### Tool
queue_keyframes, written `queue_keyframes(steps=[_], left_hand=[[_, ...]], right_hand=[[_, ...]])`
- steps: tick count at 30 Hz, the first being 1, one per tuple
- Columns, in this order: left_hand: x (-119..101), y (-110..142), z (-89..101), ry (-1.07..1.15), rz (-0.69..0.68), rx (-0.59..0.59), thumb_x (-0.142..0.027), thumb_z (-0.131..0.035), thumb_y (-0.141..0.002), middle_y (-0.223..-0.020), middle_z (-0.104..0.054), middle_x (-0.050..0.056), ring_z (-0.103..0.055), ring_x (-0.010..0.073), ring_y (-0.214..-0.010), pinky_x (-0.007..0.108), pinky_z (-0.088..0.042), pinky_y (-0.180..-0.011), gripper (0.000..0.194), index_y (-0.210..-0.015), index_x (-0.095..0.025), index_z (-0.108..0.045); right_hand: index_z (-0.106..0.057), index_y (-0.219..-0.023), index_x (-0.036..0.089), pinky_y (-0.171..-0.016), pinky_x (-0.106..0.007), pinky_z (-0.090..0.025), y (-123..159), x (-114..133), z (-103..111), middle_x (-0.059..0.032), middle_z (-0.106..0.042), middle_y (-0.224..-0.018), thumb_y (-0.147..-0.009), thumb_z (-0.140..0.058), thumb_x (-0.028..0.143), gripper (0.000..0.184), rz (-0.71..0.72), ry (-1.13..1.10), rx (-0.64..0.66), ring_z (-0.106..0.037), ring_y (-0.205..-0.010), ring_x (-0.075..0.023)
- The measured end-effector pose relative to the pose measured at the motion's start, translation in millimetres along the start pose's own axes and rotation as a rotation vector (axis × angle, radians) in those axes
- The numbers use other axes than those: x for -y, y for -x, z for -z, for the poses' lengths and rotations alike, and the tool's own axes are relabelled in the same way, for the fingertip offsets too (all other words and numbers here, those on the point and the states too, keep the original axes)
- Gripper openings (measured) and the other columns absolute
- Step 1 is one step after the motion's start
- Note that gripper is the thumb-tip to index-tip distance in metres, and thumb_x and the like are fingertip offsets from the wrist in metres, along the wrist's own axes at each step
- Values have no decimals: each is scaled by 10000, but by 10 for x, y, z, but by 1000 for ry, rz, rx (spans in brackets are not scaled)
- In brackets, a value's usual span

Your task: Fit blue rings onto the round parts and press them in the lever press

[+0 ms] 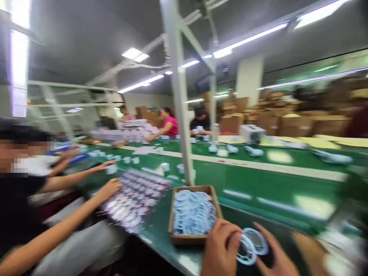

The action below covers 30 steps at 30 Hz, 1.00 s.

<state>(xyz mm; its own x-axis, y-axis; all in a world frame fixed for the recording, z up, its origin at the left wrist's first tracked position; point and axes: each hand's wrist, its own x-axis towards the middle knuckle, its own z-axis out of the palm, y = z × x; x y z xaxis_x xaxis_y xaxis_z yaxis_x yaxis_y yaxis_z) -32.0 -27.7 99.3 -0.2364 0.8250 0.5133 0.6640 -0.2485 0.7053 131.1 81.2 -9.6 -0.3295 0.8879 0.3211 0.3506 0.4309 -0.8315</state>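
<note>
At the lower right of the frame, the left hand (221, 247) pinches one light-blue ring (253, 253); the right hand (274, 251) curves around a second ring (251, 230), but its grip cannot be told. The ring-filled cardboard box (186, 240) stands beside, on the tabletop (156, 222), probably for easy reach.

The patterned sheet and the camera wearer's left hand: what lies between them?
In the head view: a strip of green tabletop, then a cardboard box of light blue rings.
</note>
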Motion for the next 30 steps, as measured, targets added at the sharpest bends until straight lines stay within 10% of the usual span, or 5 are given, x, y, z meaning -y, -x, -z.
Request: queue_keyframes(steps=[4,9,14,25,30], left_hand=[[63,-33,-499,125,-49,266,-355,-445,-1057,-978,-707,29,-646,200,-929,338,-510,-868,311,-1042,-250,-737],[132,79,-760,29,-16,176,-416,-483,-1032,-1103,-713,55,-635,240,-1053,386,-509,-947,313,-1032,-241,-742],[253,269,-764,-4,-49,97,-480,-491,-1028,-1027,-733,51,-679,217,-975,339,-550,-883,356,-1011,-244,-757],[427,386,-637,-46,-33,353,-513,-544,-965,-1401,-622,97,-592,282,-1275,449,-495,-1103,578,-1475,-241,-544],[386,271,-543,76,-28,458,-532,-543,-969,-1398,-604,70,-606,254,-1263,392,-506,-1098,572,-1487,-290,-529]], right_hand=[[-425,-1494,175,-1119,-418,-506,501,202,246,-157,-621,-1397,-818,-658,383,745,-91,-196,122,-616,-1285,-303],[-416,-1523,165,-1141,-409,-475,583,367,290,-177,-570,-1456,-775,-702,314,815,-157,-220,85,-580,-1328,-309],[-395,-1541,188,-1146,-437,-469,590,308,334,-163,-573,-1453,-833,-661,298,764,-146,-214,135,-562,-1348,-298],[-382,-1564,191,-1250,-523,-325,653,331,386,-157,-416,-1591,-923,-559,359,686,-147,-127,177,-415,-1474,-301],[-366,-1559,423,-1213,-515,-404,638,362,451,-25,-447,-1586,-918,-614,402,688,-142,-173,174,-449,-1449,-310]])
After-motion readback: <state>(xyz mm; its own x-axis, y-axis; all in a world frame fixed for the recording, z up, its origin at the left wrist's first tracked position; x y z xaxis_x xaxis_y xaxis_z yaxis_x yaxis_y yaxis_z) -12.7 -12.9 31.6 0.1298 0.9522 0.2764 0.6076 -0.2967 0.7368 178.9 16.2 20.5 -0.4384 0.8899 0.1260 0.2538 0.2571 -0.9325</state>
